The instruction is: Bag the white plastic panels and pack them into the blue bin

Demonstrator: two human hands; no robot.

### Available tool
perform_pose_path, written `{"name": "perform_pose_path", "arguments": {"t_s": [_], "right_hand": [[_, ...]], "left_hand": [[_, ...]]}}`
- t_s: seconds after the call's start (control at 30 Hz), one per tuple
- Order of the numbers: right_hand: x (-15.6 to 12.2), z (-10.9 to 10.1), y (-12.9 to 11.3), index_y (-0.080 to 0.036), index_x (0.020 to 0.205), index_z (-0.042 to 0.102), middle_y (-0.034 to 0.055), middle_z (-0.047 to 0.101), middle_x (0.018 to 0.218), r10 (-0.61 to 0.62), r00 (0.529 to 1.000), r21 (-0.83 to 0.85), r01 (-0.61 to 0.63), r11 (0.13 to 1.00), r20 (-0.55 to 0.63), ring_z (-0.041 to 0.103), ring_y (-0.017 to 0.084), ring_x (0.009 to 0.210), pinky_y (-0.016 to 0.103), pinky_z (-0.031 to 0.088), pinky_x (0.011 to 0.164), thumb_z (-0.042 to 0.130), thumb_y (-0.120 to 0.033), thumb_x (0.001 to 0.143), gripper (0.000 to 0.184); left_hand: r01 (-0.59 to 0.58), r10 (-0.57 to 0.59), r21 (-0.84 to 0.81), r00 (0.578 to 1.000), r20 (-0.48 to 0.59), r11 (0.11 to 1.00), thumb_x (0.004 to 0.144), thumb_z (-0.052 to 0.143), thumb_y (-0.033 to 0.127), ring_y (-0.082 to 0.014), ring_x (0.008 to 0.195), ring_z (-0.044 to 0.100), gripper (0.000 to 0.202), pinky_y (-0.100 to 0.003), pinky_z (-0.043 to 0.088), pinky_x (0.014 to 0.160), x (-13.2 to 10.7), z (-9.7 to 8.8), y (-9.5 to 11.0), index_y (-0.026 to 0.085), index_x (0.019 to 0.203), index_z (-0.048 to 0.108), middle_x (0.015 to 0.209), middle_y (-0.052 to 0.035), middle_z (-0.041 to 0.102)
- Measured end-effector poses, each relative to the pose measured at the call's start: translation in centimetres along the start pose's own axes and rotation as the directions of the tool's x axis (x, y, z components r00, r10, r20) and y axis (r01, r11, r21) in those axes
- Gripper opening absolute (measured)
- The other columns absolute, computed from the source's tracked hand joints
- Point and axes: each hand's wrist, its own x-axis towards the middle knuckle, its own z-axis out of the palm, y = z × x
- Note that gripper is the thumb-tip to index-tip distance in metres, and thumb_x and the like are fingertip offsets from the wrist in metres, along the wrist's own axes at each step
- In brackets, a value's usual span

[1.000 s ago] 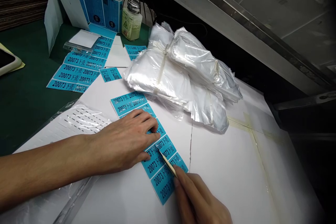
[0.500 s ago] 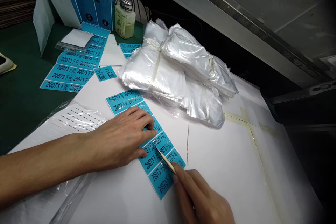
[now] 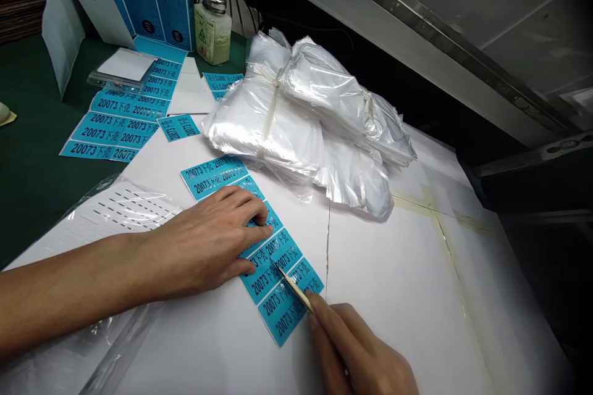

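A blue sheet of printed labels lies aslant on white paper, under both hands. My left hand rests flat on its middle, fingers partly bent and thumb apart, covering some labels. In my right hand is a slim craft knife with a cream handle, pinched between thumb and fingers. Its dark metal tip touches or hovers just over the sheet, near the white line between label columns, right of my left thumb.
Bundled clear plastic bags lie beyond the sheet. Behind them stand a glass bottle and folded blue label sheets. More labels lie at left, and a plastic sleeve is under my left forearm. Tape crosses the paper at right.
The view has shifted slightly, so everything sits a little further left and up. The knife tip has slid a short way toward me along the sheet. My left hand stays in place.
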Motion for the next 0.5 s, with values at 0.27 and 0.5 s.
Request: {"name": "perform_pose_path", "arguments": {"t_s": [0.27,0.5], "right_hand": [[-0.9,-0.1,0.4,-0.013,0.125,0.053,0.0027,0.060,0.072,-0.003,1.000,-0.011,0.003,1.000,-0.001,0.057,0.010,0.048,0.017,0.048,0.040,0.051,-0.018,0.089,0.037],[-1.9,0.0,0.8,-0.014,0.126,0.052,0.0042,0.061,0.074,0.006,1.000,-0.017,-0.006,1.000,0.021,0.058,0.010,0.050,0.018,0.048,0.041,0.051,-0.019,0.088,0.038]], "left_hand": [[0.000,-0.001,0.017,1.000,0.023,1.000,0.082,0.060,0.032,-0.0263,0.112,0.044,0.028,-0.045,0.035,0.096,0.2,0.1,0.0,0.025,0.109,0.062,0.117,-0.0052,0.055],[-0.008,0.008,0.022,1.000,0.003,1.000,0.081,0.062,0.032,-0.0266,0.113,0.044,0.030,-0.046,0.036,0.096,0.2,0.1,0.1,0.025,0.110,0.062,0.117,-0.0056,0.055]]}}
